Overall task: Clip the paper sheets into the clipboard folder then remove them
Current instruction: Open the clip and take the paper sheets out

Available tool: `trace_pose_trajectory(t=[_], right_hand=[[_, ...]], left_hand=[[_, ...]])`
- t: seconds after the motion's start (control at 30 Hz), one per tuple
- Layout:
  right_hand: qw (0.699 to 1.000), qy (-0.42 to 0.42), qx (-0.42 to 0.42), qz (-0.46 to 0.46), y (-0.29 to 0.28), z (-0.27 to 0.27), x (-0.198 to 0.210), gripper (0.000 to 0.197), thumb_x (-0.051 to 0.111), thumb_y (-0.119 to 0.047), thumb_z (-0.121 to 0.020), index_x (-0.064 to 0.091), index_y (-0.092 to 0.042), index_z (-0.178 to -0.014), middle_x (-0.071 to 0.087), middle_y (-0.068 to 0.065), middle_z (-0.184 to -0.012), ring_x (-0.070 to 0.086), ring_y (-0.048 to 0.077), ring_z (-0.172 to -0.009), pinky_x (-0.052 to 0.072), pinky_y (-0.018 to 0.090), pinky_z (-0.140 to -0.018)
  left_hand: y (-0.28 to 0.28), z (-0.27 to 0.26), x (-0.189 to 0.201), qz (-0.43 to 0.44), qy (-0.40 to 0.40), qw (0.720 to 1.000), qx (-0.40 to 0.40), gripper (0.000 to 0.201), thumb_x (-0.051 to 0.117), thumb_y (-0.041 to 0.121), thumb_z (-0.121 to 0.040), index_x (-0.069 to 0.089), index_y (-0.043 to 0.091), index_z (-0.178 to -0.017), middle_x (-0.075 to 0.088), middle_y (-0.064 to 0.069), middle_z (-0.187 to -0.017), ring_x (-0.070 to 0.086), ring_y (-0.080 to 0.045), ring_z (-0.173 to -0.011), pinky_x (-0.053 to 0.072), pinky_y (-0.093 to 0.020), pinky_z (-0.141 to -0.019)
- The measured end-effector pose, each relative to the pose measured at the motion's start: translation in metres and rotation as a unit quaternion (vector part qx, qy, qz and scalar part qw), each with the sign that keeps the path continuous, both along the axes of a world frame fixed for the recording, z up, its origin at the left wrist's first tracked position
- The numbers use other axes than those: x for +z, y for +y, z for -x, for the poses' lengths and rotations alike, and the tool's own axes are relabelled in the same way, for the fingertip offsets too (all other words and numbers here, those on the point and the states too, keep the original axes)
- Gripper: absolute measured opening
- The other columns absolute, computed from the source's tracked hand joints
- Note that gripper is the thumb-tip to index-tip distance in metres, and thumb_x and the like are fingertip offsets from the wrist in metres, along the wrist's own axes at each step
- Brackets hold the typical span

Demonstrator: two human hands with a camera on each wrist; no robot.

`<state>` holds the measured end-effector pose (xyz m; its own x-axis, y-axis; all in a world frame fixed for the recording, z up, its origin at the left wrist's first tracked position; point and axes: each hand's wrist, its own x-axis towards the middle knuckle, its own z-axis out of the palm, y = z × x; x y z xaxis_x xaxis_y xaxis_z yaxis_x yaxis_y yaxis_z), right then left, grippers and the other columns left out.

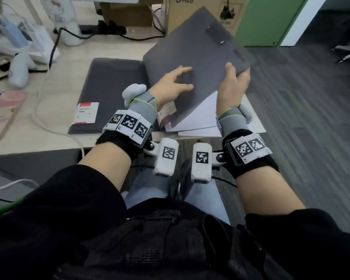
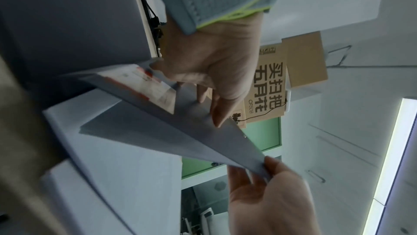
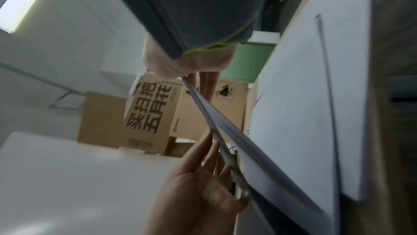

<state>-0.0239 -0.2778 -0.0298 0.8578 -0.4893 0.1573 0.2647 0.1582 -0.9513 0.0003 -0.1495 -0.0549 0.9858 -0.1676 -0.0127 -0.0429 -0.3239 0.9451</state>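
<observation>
I hold the grey clipboard folder (image 1: 200, 47) lifted and tilted above the desk corner, closed, with a darker clip plate (image 1: 216, 35) near its far end. My left hand (image 1: 176, 81) lies on its top face with fingers spread and fairly straight. My right hand (image 1: 233, 83) grips its near right edge, thumb on top and fingers beneath. White paper sheets (image 1: 200, 118) lie loose under the folder on the desk. In the left wrist view my left hand (image 2: 221, 60) touches the folder (image 2: 180, 131) and my right hand (image 2: 270, 194) pinches its corner. The right wrist view shows the folder (image 3: 259, 158) edge-on beside the paper (image 3: 304, 96).
A second grey folder (image 1: 109, 87) with a red-and-white label (image 1: 86, 113) lies flat on the desk to the left. Cardboard boxes (image 1: 190, 13) and a power strip (image 1: 109, 30) stand behind. A white cable (image 1: 49, 122) crosses the desk. Carpeted floor (image 1: 301, 118) lies to the right.
</observation>
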Motion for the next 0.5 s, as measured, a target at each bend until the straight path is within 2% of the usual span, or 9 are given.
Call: trace_pose_trajectory(t=[0.03, 0.07, 0.13, 0.23, 0.27, 0.33, 0.4, 0.43, 0.5], right_hand=[[1.000, 0.018, -0.017, -0.005, -0.010, -0.003, -0.009, 0.051, 0.049, -0.015, -0.073, 0.054, 0.000, -0.121, 0.063, 0.009, -0.103, 0.059, 0.024, -0.096, 0.047, 0.050, -0.099], [0.999, 0.035, -0.036, -0.013, -0.021, -0.006, -0.021, 0.049, 0.050, -0.015, -0.070, 0.056, -0.006, -0.118, 0.064, 0.007, -0.097, 0.060, 0.024, -0.091, 0.049, 0.053, -0.095], [0.994, 0.081, -0.076, -0.017, -0.036, -0.004, -0.037, 0.051, 0.052, -0.017, -0.067, 0.054, -0.014, -0.118, 0.061, 0.002, -0.093, 0.059, 0.022, -0.086, 0.052, 0.051, -0.091], [0.983, 0.160, -0.084, 0.007, -0.051, 0.002, -0.053, 0.056, 0.054, -0.014, -0.079, 0.041, -0.012, -0.134, 0.055, -0.006, -0.103, 0.055, 0.005, -0.082, 0.048, 0.018, -0.078], [0.980, 0.179, -0.085, 0.027, -0.056, 0.002, -0.061, 0.058, 0.055, -0.014, -0.082, 0.038, -0.010, -0.137, 0.054, -0.004, -0.112, 0.055, 0.005, -0.089, 0.042, 0.016, -0.079], [0.966, 0.214, -0.097, 0.111, -0.061, 0.000, -0.070, 0.058, 0.057, -0.016, -0.083, 0.039, -0.008, -0.138, 0.045, 0.007, -0.135, 0.048, 0.020, -0.119, 0.033, 0.023, -0.097], [0.939, 0.249, -0.102, 0.214, -0.057, -0.003, -0.073, 0.054, 0.058, -0.016, -0.083, 0.045, -0.010, -0.135, 0.039, 0.010, -0.142, 0.035, 0.027, -0.133, 0.023, 0.030, -0.110], [0.925, 0.258, -0.095, 0.263, -0.053, -0.003, -0.073, 0.051, 0.059, -0.018, -0.082, 0.049, -0.011, -0.132, 0.039, 0.010, -0.143, 0.033, 0.027, -0.135, 0.020, 0.032, -0.113], [0.909, 0.239, -0.071, 0.334, -0.043, -0.006, -0.070, 0.044, 0.059, -0.018, -0.081, 0.057, -0.012, -0.125, 0.044, 0.009, -0.139, 0.034, 0.025, -0.134, 0.020, 0.031, -0.113]], left_hand=[[-0.005, -0.002, -0.006, -0.018, 0.017, 1.000, -0.004, 0.054, 0.061, 0.008, -0.086, 0.046, 0.018, -0.137, 0.020, -0.006, -0.158, 0.014, -0.017, -0.148, 0.017, -0.010, -0.113], [-0.009, -0.004, -0.013, -0.043, 0.032, 0.999, -0.005, 0.054, 0.062, 0.011, -0.085, 0.048, 0.021, -0.136, 0.020, -0.005, -0.158, 0.010, -0.020, -0.149, 0.010, -0.024, -0.121], [-0.015, -0.004, -0.021, -0.103, 0.061, 0.993, -0.010, 0.052, 0.061, 0.014, -0.086, 0.048, 0.024, -0.135, 0.019, -0.002, -0.159, -0.001, -0.024, -0.149, -0.001, -0.040, -0.123], [-0.019, -0.004, -0.031, -0.152, 0.085, 0.985, -0.011, 0.049, 0.058, 0.012, -0.089, 0.048, 0.019, -0.136, 0.019, -0.001, -0.159, -0.011, -0.024, -0.148, -0.005, -0.038, -0.119], [-0.019, -0.004, -0.034, -0.162, 0.090, 0.983, -0.010, 0.047, 0.057, 0.012, -0.089, 0.049, 0.018, -0.134, 0.020, 0.000, -0.159, -0.011, -0.023, -0.149, -0.004, -0.038, -0.119], [-0.018, -0.003, -0.037, -0.171, 0.099, 0.980, -0.012, 0.043, 0.057, 0.013, -0.088, 0.053, 0.020, -0.130, 0.023, 0.003, -0.158, -0.009, -0.019, -0.149, -0.002, -0.041, -0.121], [-0.014, -0.002, -0.037, -0.161, 0.103, 0.982, -0.004, 0.040, 0.057, 0.014, -0.088, 0.056, 0.022, -0.126, 0.032, 0.003, -0.154, 0.007, -0.018, -0.149, 0.008, -0.042, -0.121], [-0.012, -0.003, -0.037, -0.143, 0.097, 0.985, 0.006, 0.038, 0.057, 0.013, -0.087, 0.058, 0.021, -0.125, 0.039, -0.002, -0.150, 0.025, -0.018, -0.143, 0.020, -0.036, -0.117], [-0.007, -0.001, -0.031, -0.079, 0.080, 0.993, 0.037, 0.037, 0.055, 0.004, -0.087, 0.059, 0.015, -0.123, 0.053, -0.010, -0.138, 0.050, -0.015, -0.118, 0.041, -0.022, -0.088]])
